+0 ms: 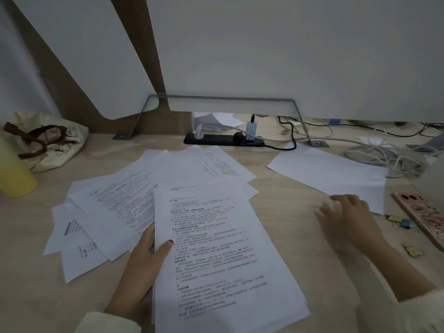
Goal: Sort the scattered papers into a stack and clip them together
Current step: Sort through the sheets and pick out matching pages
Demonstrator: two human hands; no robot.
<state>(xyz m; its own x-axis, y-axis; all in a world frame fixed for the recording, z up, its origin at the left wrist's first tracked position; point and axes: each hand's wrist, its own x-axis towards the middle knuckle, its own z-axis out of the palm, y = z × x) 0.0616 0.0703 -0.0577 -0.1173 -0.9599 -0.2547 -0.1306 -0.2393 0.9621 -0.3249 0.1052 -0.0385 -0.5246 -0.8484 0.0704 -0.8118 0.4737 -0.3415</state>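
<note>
My left hand [141, 263] grips the left edge of a small stack of printed sheets [221, 255], thumb on top. Several more printed papers [115, 203] lie fanned out on the desk to the left and behind it. A blank white sheet [331, 171] lies apart at the right. My right hand [346, 217], blurred and with fingers spread, hovers at that sheet's near edge and holds nothing. Small coloured binder clips [401, 222] lie right of that hand, and another clip [413, 251] sits nearer me.
A phone in a pink case [425, 217] lies at the right edge. A black power strip [223, 140] and tangled cables [384, 157] run along the back. A cloth bag [48, 140] and a yellow bottle [12, 174] stand at the left. A divider wall rises behind.
</note>
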